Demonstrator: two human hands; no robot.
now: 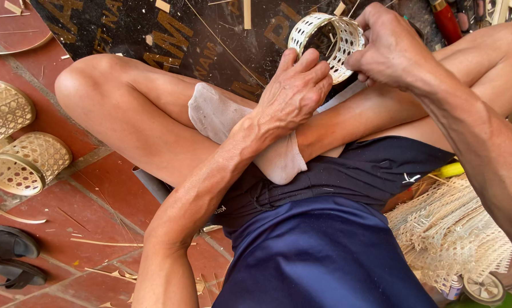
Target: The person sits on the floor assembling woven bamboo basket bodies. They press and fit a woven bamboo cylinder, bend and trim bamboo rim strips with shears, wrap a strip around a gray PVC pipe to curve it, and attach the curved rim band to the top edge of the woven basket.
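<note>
A small round basket frame [327, 35] of pale woven bamboo lattice sits above my crossed legs, held between both hands. My left hand [295, 91] grips its lower left rim, fingers curled over the edge. My right hand [391, 48] pinches its right side, thumb and fingers closed on the weave. A white sock [233, 128] covers my foot, which rests under the left forearm. The basket's far rim and inside are partly hidden by my fingers.
Two finished woven baskets [22, 162] [5, 108] lie on the red tile floor at left. Black sandals [8, 256] sit at bottom left. A pile of pale woven lattice strips [450, 234] lies at right. A black printed mat [170, 31] with bamboo slivers lies ahead.
</note>
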